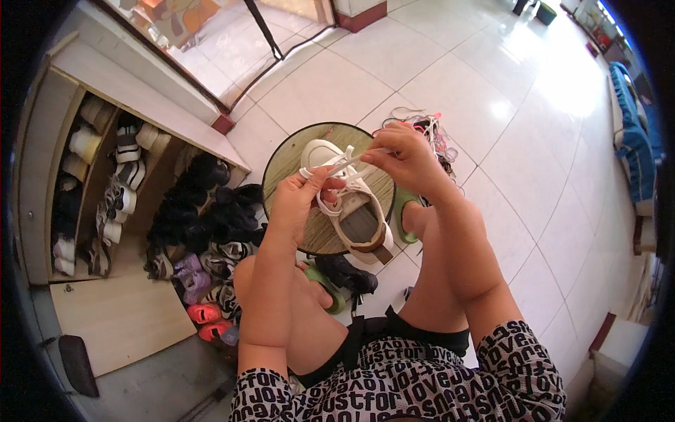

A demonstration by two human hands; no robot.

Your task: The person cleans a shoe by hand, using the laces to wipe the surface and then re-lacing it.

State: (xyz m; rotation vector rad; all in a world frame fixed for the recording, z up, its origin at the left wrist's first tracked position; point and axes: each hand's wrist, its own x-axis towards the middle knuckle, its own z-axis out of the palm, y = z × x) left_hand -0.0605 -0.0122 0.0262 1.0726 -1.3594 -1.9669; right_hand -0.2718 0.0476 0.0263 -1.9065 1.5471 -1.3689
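A white lace-up sneaker (364,221) lies on a round wood-topped stool (287,174), its toe away from me and its grey insole showing. My left hand (311,192), over the shoe's left side near the tongue, pinches a white shoelace (341,165) between thumb and fingers. Above the right side of the shoe, my right hand (398,150) grips the same stretch of lace, which runs between both hands. Part of the lacing is hidden behind my fingers.
An open cabinet (95,184) at the left holds many shoes, with black shoes (200,211) and coral shoes (205,314) on the floor beside it. A tangle of laces (437,134) lies right of the stool. Green slippers (406,216) are on my feet.
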